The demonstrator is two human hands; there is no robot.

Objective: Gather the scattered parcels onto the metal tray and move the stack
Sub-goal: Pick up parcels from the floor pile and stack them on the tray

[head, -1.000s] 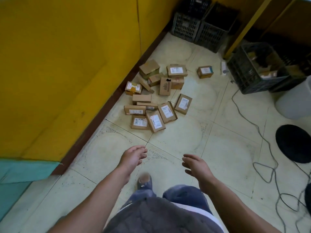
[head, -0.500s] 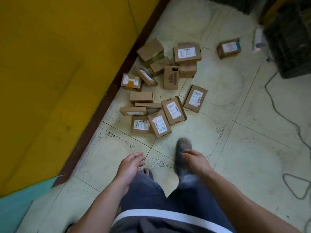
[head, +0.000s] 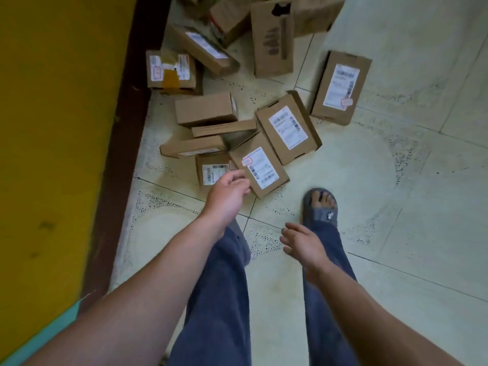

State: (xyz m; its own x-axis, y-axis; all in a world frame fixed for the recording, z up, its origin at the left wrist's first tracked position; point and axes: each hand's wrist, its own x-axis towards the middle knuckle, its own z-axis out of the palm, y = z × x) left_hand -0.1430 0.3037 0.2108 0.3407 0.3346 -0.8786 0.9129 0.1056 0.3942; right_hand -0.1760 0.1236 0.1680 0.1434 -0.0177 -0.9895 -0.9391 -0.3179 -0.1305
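**Mia:** What are the hands doing?

**Tom:** The left hand (head: 227,199) is loose, with its fingers a little bent, and it holds nothing. It hangs over a small box (head: 211,169). I cannot tell if it touches it. The right hand (head: 303,244) is loose too, with its fingers spread, and it holds nothing. It is in front of the blue trousers (head: 221,299).

**Mia:** Where are the parcels?

**Tom:** The parcels (head: 289,128) lie in a messy heap on the floor (head: 396,207), by its left edge along the wall. They are brown cardboard boxes with flat sides and sharp corners. Some are thin and some are tall.

**Mia:** How many?

**Tom:** I count about twelve. The far ones are cut off at the top. Several have white paper labels. One has yellow tape (head: 170,77).

**Mia:** What else?

**Tom:** One grey slipper (head: 320,215) stands just beside the nearest labelled box (head: 260,167). The floor has pale, smooth tiles with dark speckles. The wall (head: 52,128) is yellow, with a dark brown strip (head: 126,128) at the bottom.
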